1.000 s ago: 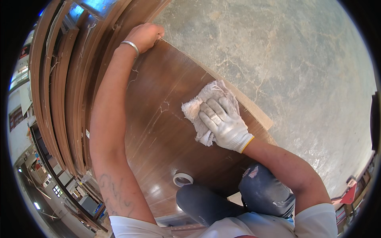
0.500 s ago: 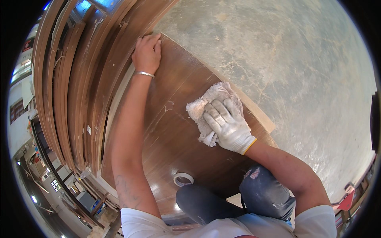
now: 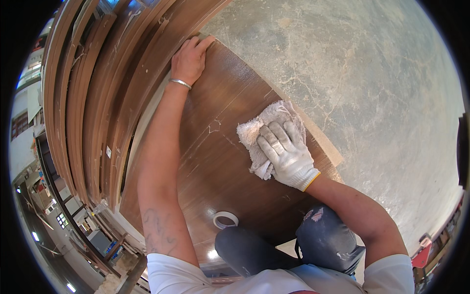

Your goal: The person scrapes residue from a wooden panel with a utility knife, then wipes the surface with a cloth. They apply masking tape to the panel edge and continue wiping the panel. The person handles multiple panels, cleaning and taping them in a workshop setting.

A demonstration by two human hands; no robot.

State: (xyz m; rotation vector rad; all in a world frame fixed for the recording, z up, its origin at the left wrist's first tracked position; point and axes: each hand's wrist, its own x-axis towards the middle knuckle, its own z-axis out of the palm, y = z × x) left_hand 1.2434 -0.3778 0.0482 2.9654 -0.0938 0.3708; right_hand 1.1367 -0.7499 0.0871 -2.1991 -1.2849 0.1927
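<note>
A brown wood-grain panel [image 3: 215, 161] lies in front of me, with pale scratches and a light outline mark on its face. My bare left hand [image 3: 189, 61], a silver bangle at its wrist, holds the panel's far corner, with the fingertips bent over the end. In a white knit glove, my right hand [image 3: 289, 152] presses a crumpled whitish rag [image 3: 254, 139] onto the panel near its right edge. The gloved fingers lie together over the rag and hide part of it. A roll of pale tape [image 3: 225, 219] sits on the panel near my knees.
Several brown panels [image 3: 105, 98] stand stacked along the left side, close to my left arm. A pale strip [image 3: 323, 137] runs beside the panel's right edge. Cracked grey concrete floor [image 3: 382, 108] spreads to the right. A red object [image 3: 422, 252] stands at the far lower right.
The view has shifted slightly. My left thumb now reaches farther out from the fingers along the panel's far end. My right hand and the rag remain in about the same spot on the panel.
</note>
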